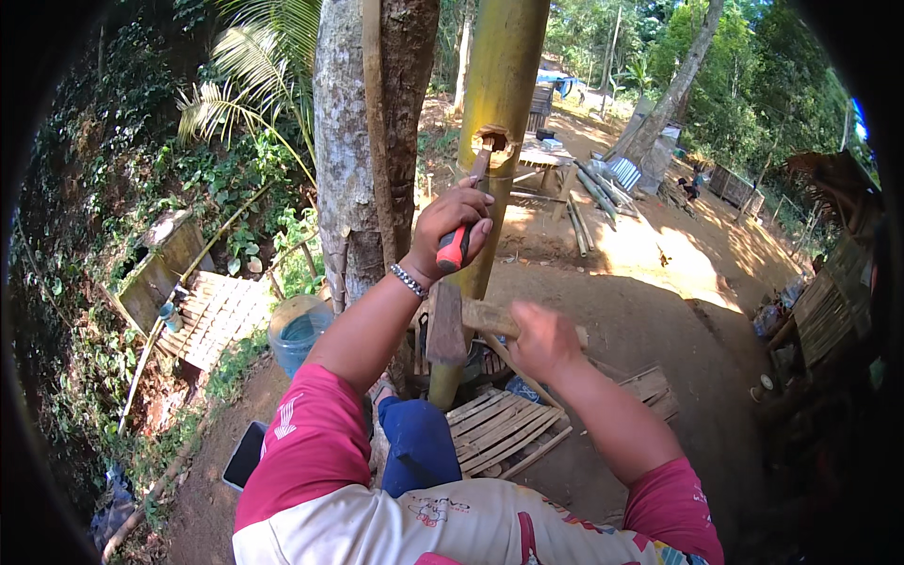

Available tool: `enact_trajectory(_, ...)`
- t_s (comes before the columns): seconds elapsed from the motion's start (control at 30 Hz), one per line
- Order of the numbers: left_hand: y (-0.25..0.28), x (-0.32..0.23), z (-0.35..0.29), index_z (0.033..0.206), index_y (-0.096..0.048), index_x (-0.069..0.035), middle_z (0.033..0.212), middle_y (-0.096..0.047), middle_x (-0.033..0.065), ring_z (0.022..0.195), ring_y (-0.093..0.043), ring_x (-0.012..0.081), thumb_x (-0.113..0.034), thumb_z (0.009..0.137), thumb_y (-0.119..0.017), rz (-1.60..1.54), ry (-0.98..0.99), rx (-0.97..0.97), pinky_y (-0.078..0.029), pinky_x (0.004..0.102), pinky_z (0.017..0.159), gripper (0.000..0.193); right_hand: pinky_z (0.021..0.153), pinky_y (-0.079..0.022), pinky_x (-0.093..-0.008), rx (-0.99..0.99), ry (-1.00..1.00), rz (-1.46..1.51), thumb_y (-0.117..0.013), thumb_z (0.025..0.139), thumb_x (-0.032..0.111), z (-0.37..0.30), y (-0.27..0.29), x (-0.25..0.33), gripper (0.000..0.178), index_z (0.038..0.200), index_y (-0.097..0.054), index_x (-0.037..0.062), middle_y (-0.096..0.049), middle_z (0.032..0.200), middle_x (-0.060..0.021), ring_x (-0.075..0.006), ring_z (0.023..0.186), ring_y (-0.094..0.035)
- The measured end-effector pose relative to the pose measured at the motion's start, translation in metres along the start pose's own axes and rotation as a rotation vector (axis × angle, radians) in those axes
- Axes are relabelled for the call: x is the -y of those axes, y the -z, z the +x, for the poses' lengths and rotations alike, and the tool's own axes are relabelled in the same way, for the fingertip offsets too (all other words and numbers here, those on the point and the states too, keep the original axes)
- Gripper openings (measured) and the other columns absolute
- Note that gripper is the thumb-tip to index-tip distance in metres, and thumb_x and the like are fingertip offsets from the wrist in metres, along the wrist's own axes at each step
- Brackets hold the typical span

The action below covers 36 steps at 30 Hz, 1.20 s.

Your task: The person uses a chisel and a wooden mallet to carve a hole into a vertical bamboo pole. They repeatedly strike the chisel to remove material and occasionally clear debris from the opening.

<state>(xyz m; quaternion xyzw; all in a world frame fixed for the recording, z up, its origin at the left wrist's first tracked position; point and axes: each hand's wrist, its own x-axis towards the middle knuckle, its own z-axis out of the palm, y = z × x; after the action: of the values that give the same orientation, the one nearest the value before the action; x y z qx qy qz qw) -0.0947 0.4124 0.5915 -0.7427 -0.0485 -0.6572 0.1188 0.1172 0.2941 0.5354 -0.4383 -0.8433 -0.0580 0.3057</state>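
Observation:
My left hand [450, 224] is closed round a chisel [453, 249] with a red and black handle. The chisel's blade points up into a rough hole [493, 141] cut in the side of a thick yellow-green bamboo pole [505, 71], which stands upright. Pale torn fibres ring the hole. Lower and to the right, my right hand [544, 341] grips the wooden handle of a hammer, slightly blurred. The hammer's dark, blocky head [446, 325] hangs below the red end of the chisel, apart from it.
A pale-barked tree trunk [345, 141] rises just left of the pole. Bamboo slat platforms [504, 431] lie low by my legs. A clear bucket [299, 330] and a black container [245, 454] stand on the left. Long poles [595, 193] and a wooden table [546, 156] are farther back.

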Motion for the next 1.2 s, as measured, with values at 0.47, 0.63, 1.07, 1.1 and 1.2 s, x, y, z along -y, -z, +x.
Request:
enact_trajectory(0.47,0.027,-0.055,-0.009,0.09,-0.061,-0.007,0.086,-0.065,0.0078,0.091,-0.071,0.0253,-0.005,0.089,-0.075,-0.079,-0.018,0.224,-0.042,0.064,0.111,0.014,0.075,-0.053,-0.0533,0.278,-0.638,0.264,-0.069,0.088,0.02,-0.205,-0.087,-0.042,0.021,0.102,-0.063,0.0054,-0.069,0.088,-0.0222,-0.0447,0.088,-0.067)
enact_trajectory(0.63,0.027,-0.048,-0.002,0.092,-0.062,-0.006,0.086,-0.066,0.0089,0.09,-0.07,0.0243,-0.006,0.089,-0.076,-0.042,-0.029,0.199,-0.043,0.0631,0.111,0.014,0.078,-0.054,-0.0535,0.307,-0.802,0.316,-0.069,0.09,0.026,-0.274,-0.114,-0.063,0.026,0.105,-0.062,0.0054,-0.07,0.094,-0.0239,-0.0453,0.092,-0.068)
enact_trajectory(1.07,0.02,-0.037,-0.008,0.093,-0.062,-0.004,0.088,-0.068,0.0127,0.09,-0.071,0.0256,-0.008,0.09,-0.076,-0.027,-0.056,0.116,-0.044,0.0606,0.11,0.015,0.083,-0.055,-0.0513,0.503,-1.009,0.291,-0.07,0.09,0.031,-0.319,-0.13,-0.061,0.033,0.115,-0.067,0.0095,-0.072,0.1,-0.0223,-0.043,0.097,-0.069)
enact_trajectory(1.1,0.02,-0.037,-0.008,0.093,-0.062,-0.004,0.088,-0.068,0.0127,0.09,-0.071,0.0257,-0.008,0.089,-0.076,-0.029,-0.057,0.115,-0.044,0.0605,0.11,0.015,0.083,-0.055,-0.0511,0.518,-0.997,0.286,-0.07,0.09,0.031,-0.32,-0.131,-0.061,0.033,0.115,-0.067,0.0094,-0.072,0.1,-0.0224,-0.0428,0.096,-0.069)
enact_trajectory(1.2,0.022,-0.036,-0.008,0.093,-0.062,-0.005,0.088,-0.068,0.0123,0.09,-0.071,0.0257,-0.007,0.088,-0.077,-0.03,-0.052,0.125,-0.044,0.061,0.109,0.016,0.083,-0.055,-0.0511,0.529,-0.989,0.332,-0.071,0.089,0.032,-0.329,-0.137,-0.065,0.034,0.113,-0.067,0.0089,-0.072,0.099,-0.0228,-0.0432,0.096,-0.07)
